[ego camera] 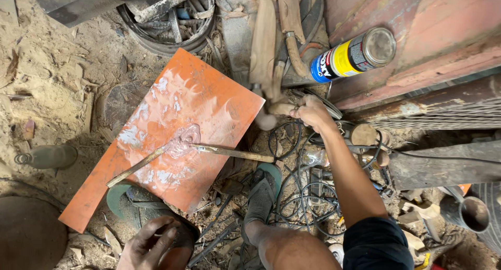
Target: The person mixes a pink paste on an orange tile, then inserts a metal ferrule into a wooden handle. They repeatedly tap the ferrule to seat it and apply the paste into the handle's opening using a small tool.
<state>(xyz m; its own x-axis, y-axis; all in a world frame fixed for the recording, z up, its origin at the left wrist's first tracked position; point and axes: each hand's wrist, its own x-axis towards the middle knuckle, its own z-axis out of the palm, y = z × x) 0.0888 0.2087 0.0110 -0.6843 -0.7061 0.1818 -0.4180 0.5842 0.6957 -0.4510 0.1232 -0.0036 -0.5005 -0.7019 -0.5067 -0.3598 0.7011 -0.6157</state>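
1. My right hand (311, 112) is closed in a full grip on a wooden handle (279, 109) just beyond the far right corner of the orange board (209, 100).
2. My left hand (147, 245) rests open on my knee at the board's near edge, holding nothing.
3. The board lies tilted on the dirt floor (52, 87), smeared with whitish paste; a thin metal rod (188, 154) lies across it.
4. A spray can (353, 55) lies beyond the right hand; tangled wires (305, 194) crowd the floor beneath my forearm, beside my sandalled foot (260, 196).
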